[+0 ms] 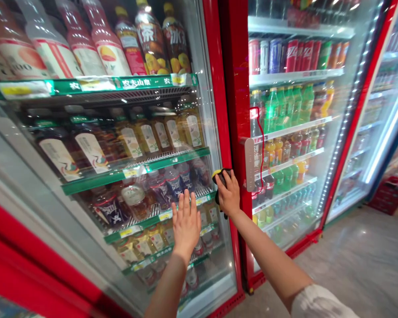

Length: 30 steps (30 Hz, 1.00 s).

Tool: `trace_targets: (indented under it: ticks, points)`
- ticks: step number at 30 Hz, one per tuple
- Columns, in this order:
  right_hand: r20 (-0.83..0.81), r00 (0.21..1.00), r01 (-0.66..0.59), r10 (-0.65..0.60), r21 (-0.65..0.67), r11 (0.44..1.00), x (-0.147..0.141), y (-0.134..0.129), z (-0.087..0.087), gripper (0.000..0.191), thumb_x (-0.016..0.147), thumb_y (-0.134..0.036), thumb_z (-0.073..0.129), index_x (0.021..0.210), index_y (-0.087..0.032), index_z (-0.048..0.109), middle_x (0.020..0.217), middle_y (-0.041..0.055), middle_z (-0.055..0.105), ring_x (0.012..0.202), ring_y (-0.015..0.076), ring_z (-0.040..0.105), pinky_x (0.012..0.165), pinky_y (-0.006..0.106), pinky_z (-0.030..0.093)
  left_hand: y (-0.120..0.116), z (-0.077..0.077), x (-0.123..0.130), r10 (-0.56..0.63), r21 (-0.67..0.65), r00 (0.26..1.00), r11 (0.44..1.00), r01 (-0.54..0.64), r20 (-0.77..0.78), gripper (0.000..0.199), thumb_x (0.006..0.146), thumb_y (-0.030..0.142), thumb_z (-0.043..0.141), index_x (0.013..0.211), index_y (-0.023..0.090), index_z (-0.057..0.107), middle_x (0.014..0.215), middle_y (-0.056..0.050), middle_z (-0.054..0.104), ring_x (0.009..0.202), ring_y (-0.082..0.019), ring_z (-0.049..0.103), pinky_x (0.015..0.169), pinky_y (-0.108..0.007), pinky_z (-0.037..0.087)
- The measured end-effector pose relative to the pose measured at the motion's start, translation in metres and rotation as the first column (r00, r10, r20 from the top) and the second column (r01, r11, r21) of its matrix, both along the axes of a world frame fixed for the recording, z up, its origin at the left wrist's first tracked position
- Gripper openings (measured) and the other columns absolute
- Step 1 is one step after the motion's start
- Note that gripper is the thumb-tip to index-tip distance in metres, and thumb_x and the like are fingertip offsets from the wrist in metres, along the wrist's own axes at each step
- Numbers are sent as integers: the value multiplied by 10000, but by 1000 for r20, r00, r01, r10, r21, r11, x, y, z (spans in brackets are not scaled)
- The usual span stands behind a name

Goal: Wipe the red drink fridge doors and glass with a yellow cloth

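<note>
Two bare hands at a fridge's glass door (pixel 204 119). Left hand (pixel 185 223): fingers straight, palm toward the glass, nothing held — can't make out whether it touches. Right hand (pixel 228 194): grip curled over a black-and-yellow thing (pixel 215 175), kind unclear, sitting by the door's red frame (pixel 219 88), near the gap to the next fridge (pixel 239 88).

Risks, my guess: the black-and-yellow thing could slip and drop to the floor (pixel 354 256), since the fingers seem to cover only its upper part. Fingers could get pinched if the door shifts, being so near its edge. Left palm could skid or smear if pressed — slick glass. Right forearm crosses the next fridge, and its handle (pixel 249 164) and red cord (pixel 262 152) are close; a wide swing might bump one or snag the other. A hard jolt could rattle the bottles (pixel 194 128) inside.
</note>
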State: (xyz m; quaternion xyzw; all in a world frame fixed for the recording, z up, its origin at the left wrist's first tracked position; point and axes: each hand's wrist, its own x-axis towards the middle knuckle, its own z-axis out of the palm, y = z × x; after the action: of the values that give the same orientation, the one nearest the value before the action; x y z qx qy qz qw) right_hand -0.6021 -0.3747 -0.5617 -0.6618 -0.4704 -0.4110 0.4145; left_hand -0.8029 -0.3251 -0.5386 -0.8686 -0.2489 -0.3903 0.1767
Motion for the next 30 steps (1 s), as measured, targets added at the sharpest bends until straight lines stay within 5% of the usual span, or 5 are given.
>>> trace_targets:
  ticks: [4, 11, 20, 27, 30]
  points:
    - [-15, 1000, 5, -4, 22, 1000, 2, 3, -4, 605, 906, -84, 475, 1460, -319, 535, 1586, 70, 430, 1570, 305, 141, 1186, 567, 354, -3, -7, 10, -11, -27, 999, 1000, 10, -36, 782, 991, 199, 468, 1620, 183, 4, 1673, -153, 176, 1563, -295, 143, 1255, -599, 194]
    - [-110, 993, 20, -37, -157, 987, -27, -21, -111, 599, 870, -59, 524, 1442, -237, 553, 1565, 139, 433, 1568, 366, 91, 1167, 654, 352, -3, -37, -7, -28, -84, 996, 996, 21, -82, 767, 983, 186, 468, 1618, 226, 39, 1680, -115, 160, 1560, -290, 162, 1259, -574, 216]
    - [-179, 984, -13, -3, -87, 996, -52, 8, -24, 651, 931, -151, 501, 1561, -259, 381, 1672, 130, 259, 1570, 381, -54, 1165, 742, 236, -8, -47, -23, 47, -82, 998, 995, -51, -52, 775, 972, 176, 493, 1610, 290, 68, 1681, -97, 147, 1556, -309, 174, 1245, -621, 209]
    - [24, 985, -156, 172, -301, 941, -51, -21, -66, 664, 882, -55, 507, 1478, -347, 508, 1549, 59, 497, 1561, 317, 176, 1204, 650, 274, -8, -46, -51, 90, -110, 994, 989, -96, -61, 684, 960, 157, 512, 1587, 301, 278, 1684, -103, 156, 1555, -334, 167, 1221, -639, 248]
    - [-65, 995, -84, 74, -167, 982, -42, -15, -51, 672, 892, -41, 461, 1510, -304, 470, 1589, 99, 435, 1573, 344, 98, 1184, 688, 270, -4, -45, -65, 114, -127, 993, 985, -118, -38, 673, 951, 152, 524, 1569, 332, 327, 1695, -85, 117, 1555, -355, 155, 1210, -656, 253]
